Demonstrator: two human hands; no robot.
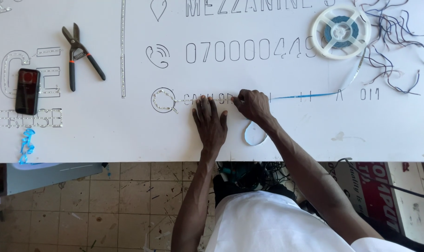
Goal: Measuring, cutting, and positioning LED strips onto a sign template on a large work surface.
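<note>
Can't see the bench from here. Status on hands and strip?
Left hand flat on white board. Right hand pinching LED strip into cut lettering. Nothing blocking; reel far right.

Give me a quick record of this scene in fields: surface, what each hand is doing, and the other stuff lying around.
surface: white sign board with cut-out letter outlines
left hand: flat on the board, palm down, holding nothing
right hand: fingers pressing the light strip at a letter slot
reel: white spool, upper right
tool: snips, upper left
phone: far left
wires: loose bundle, top right
</note>
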